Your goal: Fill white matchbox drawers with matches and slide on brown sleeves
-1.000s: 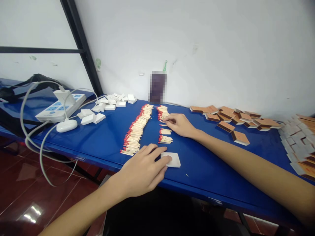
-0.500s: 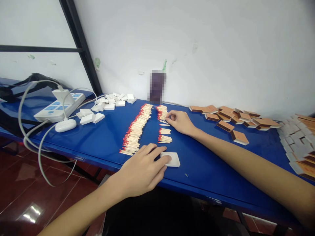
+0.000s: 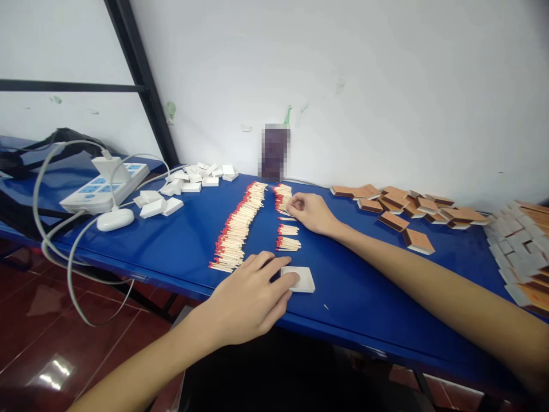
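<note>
My left hand [image 3: 251, 297] rests on the blue table [image 3: 180, 246] near its front edge, fingers stretched out, fingertips touching a white matchbox tray [image 3: 301, 279]. My right hand [image 3: 311, 213] reaches further back, its fingers pinched on matches at a small pile of red-tipped matches [image 3: 282, 197]. A long row of matches [image 3: 239, 225] runs left of both hands. Two little bundles of matches [image 3: 288, 236] lie between my hands.
White inner trays [image 3: 195, 176] lie at the back left, beside a power strip [image 3: 105, 186] with grey cables and a white adapter [image 3: 115, 219]. Brown matchbox sleeves [image 3: 403, 209] are scattered at the back right, more boxes [image 3: 523, 246] at the far right. A white wall stands behind.
My right hand has drawn back a little toward the small match pile and its fingers have curled into a pinch. My left hand stays on the white tray.
</note>
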Demonstrator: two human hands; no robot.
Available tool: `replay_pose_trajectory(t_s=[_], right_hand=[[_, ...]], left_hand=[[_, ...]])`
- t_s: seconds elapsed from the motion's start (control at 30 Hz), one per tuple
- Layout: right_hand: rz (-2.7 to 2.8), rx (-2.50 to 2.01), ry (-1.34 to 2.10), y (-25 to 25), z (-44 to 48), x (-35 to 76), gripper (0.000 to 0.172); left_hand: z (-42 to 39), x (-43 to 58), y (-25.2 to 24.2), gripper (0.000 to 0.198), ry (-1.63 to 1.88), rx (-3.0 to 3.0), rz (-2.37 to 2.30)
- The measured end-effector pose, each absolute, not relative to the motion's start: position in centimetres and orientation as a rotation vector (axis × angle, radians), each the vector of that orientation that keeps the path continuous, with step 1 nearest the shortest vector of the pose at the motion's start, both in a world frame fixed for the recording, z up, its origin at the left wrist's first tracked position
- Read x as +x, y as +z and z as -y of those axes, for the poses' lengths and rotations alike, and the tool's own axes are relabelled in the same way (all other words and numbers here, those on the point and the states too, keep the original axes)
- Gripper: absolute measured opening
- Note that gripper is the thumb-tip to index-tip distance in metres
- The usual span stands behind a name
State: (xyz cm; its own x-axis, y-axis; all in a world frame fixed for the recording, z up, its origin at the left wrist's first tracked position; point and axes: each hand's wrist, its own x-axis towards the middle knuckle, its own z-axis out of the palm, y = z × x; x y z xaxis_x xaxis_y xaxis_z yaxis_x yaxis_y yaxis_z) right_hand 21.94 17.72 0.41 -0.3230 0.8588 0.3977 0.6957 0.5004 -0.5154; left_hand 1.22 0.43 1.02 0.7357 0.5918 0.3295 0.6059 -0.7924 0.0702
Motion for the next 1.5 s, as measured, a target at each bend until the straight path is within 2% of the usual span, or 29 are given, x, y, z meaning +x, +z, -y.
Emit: replay_pose_trajectory(t_s=[0.6,1.5], right_hand=[[2.074,-1.406,0.411,0.62,-17.61,21.16,0.016],[2.147,-1.28,0.494,0.69,-17.23,21.73,0.023]], left_hand=[[-0.52,1.22,0.89,0.025,-0.516,-2.898,1.009],[-0.56,1.21,0.87,0.025,-0.504,-2.892,1.007]])
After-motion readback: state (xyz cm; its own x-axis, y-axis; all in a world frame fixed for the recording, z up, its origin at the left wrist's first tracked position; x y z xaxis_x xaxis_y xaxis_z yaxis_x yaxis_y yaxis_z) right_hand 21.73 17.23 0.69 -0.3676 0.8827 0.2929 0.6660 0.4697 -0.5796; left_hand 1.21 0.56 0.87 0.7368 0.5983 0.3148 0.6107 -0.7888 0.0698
